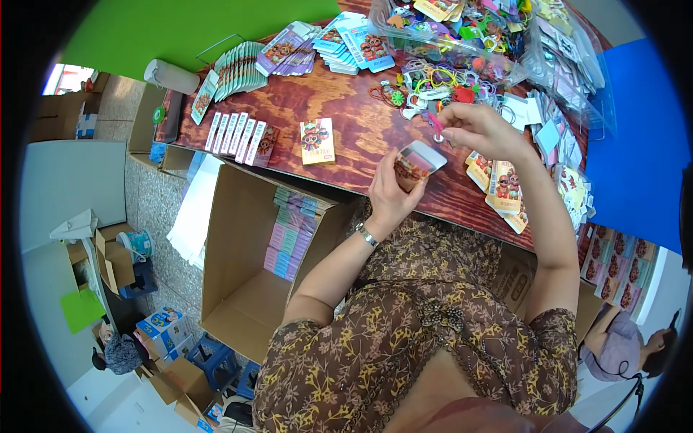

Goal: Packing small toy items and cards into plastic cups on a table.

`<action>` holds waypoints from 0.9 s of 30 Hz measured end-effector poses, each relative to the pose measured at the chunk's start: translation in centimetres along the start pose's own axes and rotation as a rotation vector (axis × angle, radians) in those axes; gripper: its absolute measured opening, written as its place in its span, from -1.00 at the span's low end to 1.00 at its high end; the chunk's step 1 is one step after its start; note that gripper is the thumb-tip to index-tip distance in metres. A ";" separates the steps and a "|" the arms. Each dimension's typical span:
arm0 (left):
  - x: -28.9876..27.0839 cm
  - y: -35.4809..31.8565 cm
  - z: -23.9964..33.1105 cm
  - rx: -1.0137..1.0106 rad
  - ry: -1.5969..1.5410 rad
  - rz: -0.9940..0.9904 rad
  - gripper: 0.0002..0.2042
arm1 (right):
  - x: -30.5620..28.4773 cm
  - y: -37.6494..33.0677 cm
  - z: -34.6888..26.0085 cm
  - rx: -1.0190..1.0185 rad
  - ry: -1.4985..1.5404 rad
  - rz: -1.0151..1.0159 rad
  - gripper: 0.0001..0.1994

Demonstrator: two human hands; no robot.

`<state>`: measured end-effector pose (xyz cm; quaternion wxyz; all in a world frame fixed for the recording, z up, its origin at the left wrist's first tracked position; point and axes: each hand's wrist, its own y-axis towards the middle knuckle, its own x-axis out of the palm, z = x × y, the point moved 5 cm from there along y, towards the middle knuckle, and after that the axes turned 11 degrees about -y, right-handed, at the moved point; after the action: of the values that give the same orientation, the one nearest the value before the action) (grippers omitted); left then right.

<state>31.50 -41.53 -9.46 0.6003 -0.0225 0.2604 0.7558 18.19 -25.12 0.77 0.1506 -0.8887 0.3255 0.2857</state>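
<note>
Over the tabletop point(361, 101), near its front edge, an open box point(413, 172) sits in the curled left hand point(392, 195); the right hand point(482, 131), nearly closed, pinches a pink strap point(434, 120). Trinkets point(435, 78) lie beyond, cartons point(503, 186) to the right.

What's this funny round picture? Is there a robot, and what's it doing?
There's no robot here! A person is using two bare hands. The camera sits on the person's head and looks down; its very wide lens makes straight edges bend.

The left hand holds a small box with its top open. The right hand pinches a pink trinket, too small to see clearly.

On the wooden table are a row of little boxes, fanned-out cartons and a heap of colourful trinkets.
</note>
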 end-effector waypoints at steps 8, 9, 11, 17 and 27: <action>1.8 1.1 0.2 0.080 0.010 0.022 -0.20 | 1.7 -0.5 -1.0 0.200 -0.172 -0.315 -0.84; 1.9 1.1 0.2 0.081 0.011 0.021 -0.20 | 1.9 -0.3 -1.3 0.210 -0.293 -0.281 -0.84; 2.0 1.2 0.1 0.059 0.008 0.015 -0.20 | 3.3 -0.5 -1.0 -0.014 -0.446 -0.067 -0.83; 2.1 0.7 0.3 0.125 0.014 0.023 -0.23 | 4.1 -1.8 -4.9 -0.153 -0.653 0.326 -0.81; 2.8 0.2 0.2 0.072 -0.003 0.043 -0.21 | 6.8 -2.5 -4.1 -0.161 -0.905 0.364 -0.67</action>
<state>30.64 -38.94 -10.18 0.5847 0.0056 0.2869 0.7588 25.75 -28.42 0.11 0.1555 -0.6128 0.3543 0.6890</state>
